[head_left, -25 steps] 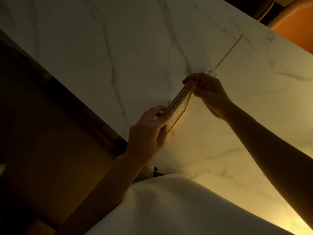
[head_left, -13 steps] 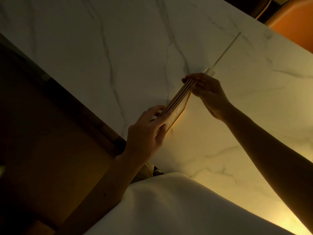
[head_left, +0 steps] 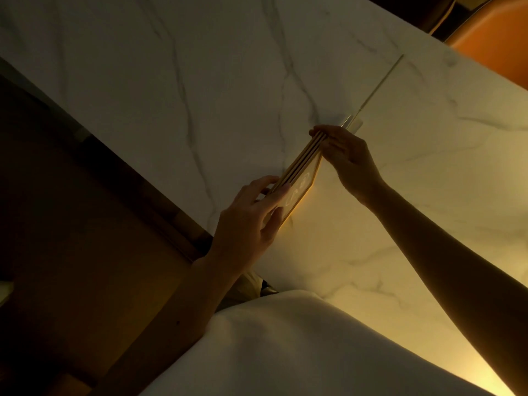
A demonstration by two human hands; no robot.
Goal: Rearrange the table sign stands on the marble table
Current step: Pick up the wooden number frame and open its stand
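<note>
A stack of several thin gold-edged table sign stands (head_left: 300, 167) stands on edge on the white marble table (head_left: 200, 81), seen nearly end-on. My left hand (head_left: 251, 221) pinches the near end of the stack and my right hand (head_left: 347, 158) pinches the far end. The front sign shows a faint white outline design. Just behind my right hand a clear acrylic stand (head_left: 355, 124) rests on the table, and another thin clear sign (head_left: 383, 81) stretches edge-on toward the far right.
The table's dark wooden edge (head_left: 160, 207) runs diagonally at left, with dim floor beyond. An orange chair (head_left: 497, 44) stands past the far right corner. My white garment (head_left: 285, 347) fills the bottom. Warm light falls on the table's right part.
The scene has barely changed. Both hands keep their hold on the stack, which has shifted only slightly.
</note>
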